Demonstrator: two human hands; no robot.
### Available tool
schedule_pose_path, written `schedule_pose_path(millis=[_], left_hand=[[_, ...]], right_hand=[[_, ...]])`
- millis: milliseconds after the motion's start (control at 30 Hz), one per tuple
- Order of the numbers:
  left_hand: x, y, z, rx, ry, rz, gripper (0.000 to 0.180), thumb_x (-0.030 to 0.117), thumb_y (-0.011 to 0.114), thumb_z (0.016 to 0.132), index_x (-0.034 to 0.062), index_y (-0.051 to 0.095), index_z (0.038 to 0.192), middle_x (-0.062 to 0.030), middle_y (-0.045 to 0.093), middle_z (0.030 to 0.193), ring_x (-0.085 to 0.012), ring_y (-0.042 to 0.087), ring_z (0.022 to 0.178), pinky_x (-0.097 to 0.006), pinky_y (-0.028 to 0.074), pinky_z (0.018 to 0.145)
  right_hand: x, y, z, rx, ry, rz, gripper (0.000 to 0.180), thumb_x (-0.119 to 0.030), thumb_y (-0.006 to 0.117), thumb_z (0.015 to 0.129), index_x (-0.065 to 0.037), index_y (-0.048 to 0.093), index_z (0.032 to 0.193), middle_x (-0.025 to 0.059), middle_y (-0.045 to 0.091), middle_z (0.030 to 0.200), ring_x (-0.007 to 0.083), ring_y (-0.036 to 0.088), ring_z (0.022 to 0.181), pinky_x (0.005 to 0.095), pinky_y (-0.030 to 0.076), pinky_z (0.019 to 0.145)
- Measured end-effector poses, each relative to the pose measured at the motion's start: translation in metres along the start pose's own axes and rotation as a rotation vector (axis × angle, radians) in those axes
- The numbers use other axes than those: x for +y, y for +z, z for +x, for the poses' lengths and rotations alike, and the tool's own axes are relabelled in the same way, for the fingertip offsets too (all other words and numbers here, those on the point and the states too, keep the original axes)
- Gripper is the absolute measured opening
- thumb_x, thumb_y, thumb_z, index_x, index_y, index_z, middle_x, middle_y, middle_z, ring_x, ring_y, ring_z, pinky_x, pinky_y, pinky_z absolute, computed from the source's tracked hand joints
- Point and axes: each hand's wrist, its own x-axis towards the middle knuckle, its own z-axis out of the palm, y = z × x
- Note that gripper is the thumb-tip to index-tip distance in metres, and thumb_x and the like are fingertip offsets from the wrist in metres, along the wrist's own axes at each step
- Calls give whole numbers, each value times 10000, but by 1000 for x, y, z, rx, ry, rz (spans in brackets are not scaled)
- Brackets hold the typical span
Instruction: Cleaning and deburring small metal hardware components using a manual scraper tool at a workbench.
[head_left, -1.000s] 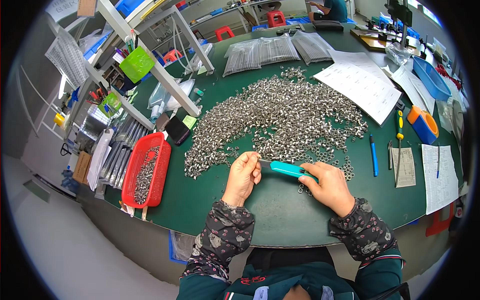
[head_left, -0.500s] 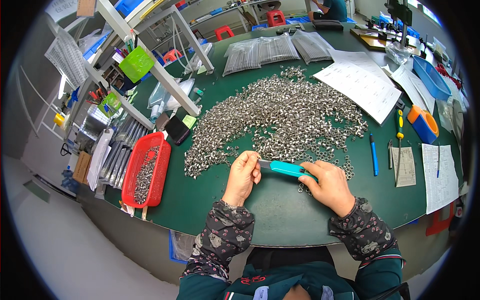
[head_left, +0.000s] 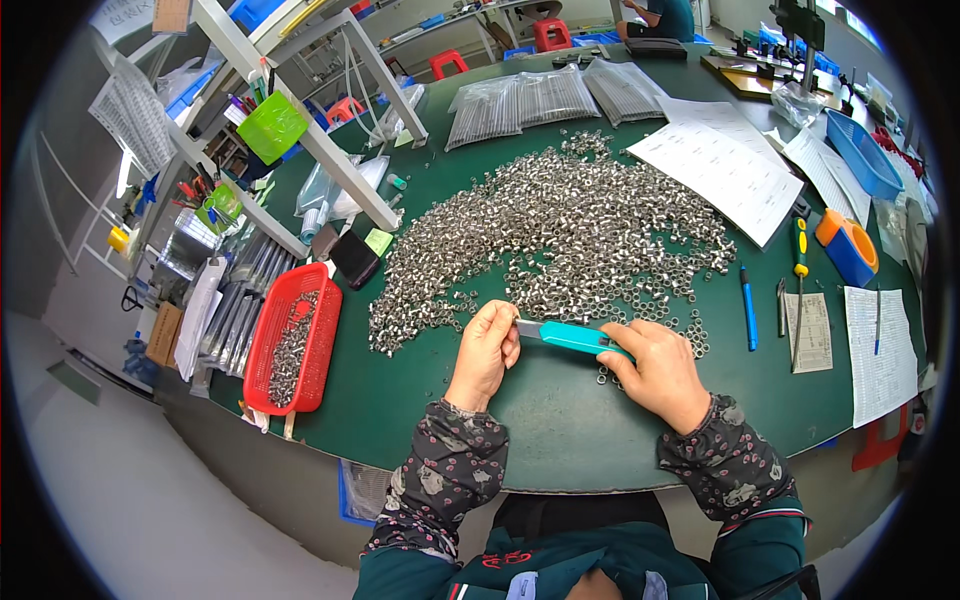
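Rings (head_left: 600, 220) are mostly lying loose, fewer in the table's (head_left: 560, 430) left-edge basket (head_left: 322, 350), my right hand (head_left: 657, 370) gripping a knife (head_left: 572, 337), left hand (head_left: 483, 350) pinching something tiny.

Passage available over the near strip of dark-green tabletop (head_left: 570, 440), and between the left hand (head_left: 483, 350) and the red perforated plastic basket (head_left: 325, 342). The teal-handled, grey-bladed knife (head_left: 575, 338) spans the gap to the right hand (head_left: 655, 372). A broad heap of small silvery metal rings (head_left: 560, 220) obstructs forward reach; beyond the basket, a white metal post (head_left: 345, 175) stands in the way.
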Motion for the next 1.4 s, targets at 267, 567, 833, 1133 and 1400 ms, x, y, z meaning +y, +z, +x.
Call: schedule_pose_path(millis=[267, 567, 833, 1133, 1400], left_hand=[[2, 1, -1, -11, -13, 25, 232, 266, 449, 947, 75, 516, 833, 40, 391, 596, -22, 321, 437, -167, 264, 374], [5, 0, 0, -9, -59, 24, 239, 260, 453, 945, 70, 525, 820, 29, 400, 583, -27, 307, 433, -168, 252, 364], [5, 0, 0, 16, -91, -79, 278, 298, 456, 941, 76, 514, 784, 37, 399, 560, -15, 288, 406, -161, 249, 343], [7, 4, -2, -20, -129, -23, 302, 299, 453, 941, 79, 478, 737, 50, 366, 546, -17, 267, 397, -162, 237, 343], [15, 4, -6, 24, -313, -46, 302, 272, 472, 929, 72, 476, 702, 54, 330, 536, -25, 247, 393, -178, 208, 331]], right_hand=[[-1, 1, 0, 11, -26, -37, 231, -243, 642, 758, -97, 609, 935, 76, 538, 683, 256, 572, 683, 378, 455, 568], [0, 0, 0, 62, -91, -82, 234, -227, 657, 737, -96, 607, 924, 71, 529, 677, 247, 568, 671, 372, 453, 552], [2, -1, 0, -3, 30, 121, 230, -262, 620, 780, -91, 629, 933, 82, 560, 678, 279, 574, 627, 388, 450, 541], [13, 5, 0, -114, 52, 281, 248, -287, 597, 798, -88, 643, 939, 97, 580, 691, 299, 582, 663, 402, 451, 580], [2, -8, 2, -139, 22, 92, 245, -285, 612, 784, -97, 641, 938, 86, 577, 716, 283, 581, 689, 394, 451, 583]])
